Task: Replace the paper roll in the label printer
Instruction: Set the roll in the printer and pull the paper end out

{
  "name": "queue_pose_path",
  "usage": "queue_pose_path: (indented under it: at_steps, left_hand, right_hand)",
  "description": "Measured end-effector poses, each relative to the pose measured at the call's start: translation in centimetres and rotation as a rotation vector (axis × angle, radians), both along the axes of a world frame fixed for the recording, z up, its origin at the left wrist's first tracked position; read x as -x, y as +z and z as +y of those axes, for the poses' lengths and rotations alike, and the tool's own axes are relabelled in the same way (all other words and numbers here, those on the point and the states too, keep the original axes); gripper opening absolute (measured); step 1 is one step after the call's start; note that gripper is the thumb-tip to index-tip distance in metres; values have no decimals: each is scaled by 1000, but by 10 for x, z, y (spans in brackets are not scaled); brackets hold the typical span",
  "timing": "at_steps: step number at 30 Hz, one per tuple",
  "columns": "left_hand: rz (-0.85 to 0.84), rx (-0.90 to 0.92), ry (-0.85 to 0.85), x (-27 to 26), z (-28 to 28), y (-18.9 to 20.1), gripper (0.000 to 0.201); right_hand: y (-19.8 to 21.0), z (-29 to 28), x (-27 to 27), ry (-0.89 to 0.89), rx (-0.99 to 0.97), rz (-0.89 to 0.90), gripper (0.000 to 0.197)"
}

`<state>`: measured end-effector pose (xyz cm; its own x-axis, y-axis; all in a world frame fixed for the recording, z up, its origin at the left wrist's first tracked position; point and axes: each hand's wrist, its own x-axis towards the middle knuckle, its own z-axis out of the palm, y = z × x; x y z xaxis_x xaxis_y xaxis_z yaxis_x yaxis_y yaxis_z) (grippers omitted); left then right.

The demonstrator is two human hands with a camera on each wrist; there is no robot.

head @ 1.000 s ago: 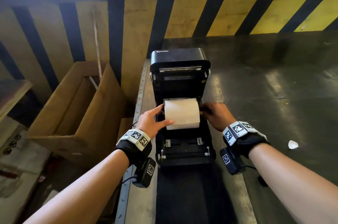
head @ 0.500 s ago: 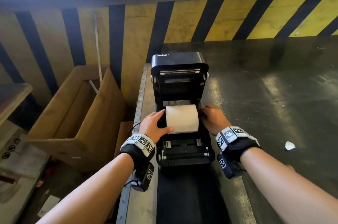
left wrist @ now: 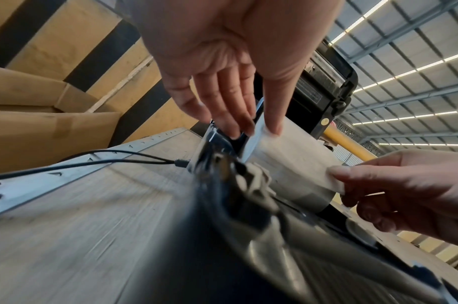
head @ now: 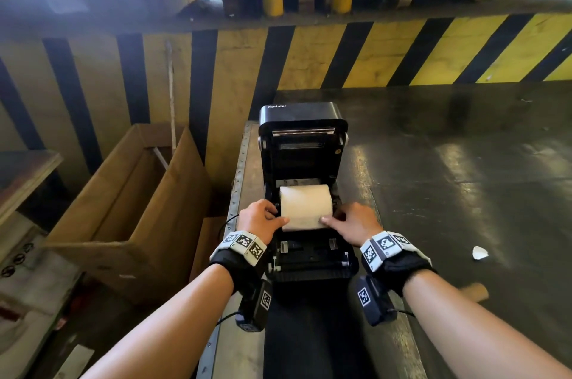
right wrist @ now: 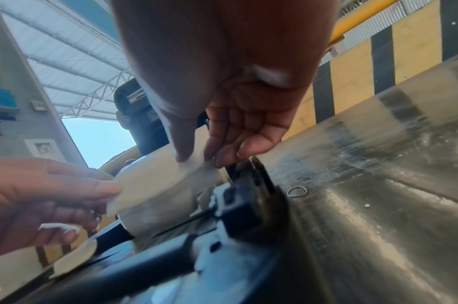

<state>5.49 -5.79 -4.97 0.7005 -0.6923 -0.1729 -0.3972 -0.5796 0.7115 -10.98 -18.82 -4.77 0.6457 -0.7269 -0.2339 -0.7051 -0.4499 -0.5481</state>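
A black label printer (head: 301,118) stands with its lid raised on a narrow black belt. A white paper roll (head: 305,207) lies in its bay. My left hand (head: 278,214) is at the roll's left end, thumb on the loose paper's front left corner and fingers beside the roll's end. My right hand (head: 332,216) mirrors it on the right corner. In the left wrist view, the left hand (left wrist: 259,128) has its thumb on the paper's edge. In the right wrist view, the right hand (right wrist: 199,156) pinches the paper flap (right wrist: 155,185) between thumb and curled fingers.
An open cardboard box (head: 130,199) stands left of the belt's metal rail (head: 238,177). A yellow-black striped barrier (head: 340,53) rises behind the printer. On the dark surface to the right lie a white scrap (head: 479,252), a brown cardboard tube (head: 475,292) and a rubber band (right wrist: 297,191). A cable (left wrist: 92,158) plugs into the printer's left side.
The roll has gone down from above the bay into the printer. Both hands have shifted from the roll's ends to the loose paper at its front.
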Motion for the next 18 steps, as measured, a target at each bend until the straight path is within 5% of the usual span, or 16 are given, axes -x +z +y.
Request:
queue_pose_path:
  at_steps: [4, 18]
  left_hand:
    - [2, -25, -47, 5, 2, 2, 18]
    - [-13, -93, -103, 12, 6, -11, 16]
  right_hand:
    - [1, 1, 2, -35, -25, -40, 38]
    - [-11, 9, 10, -29, -34, -37, 31]
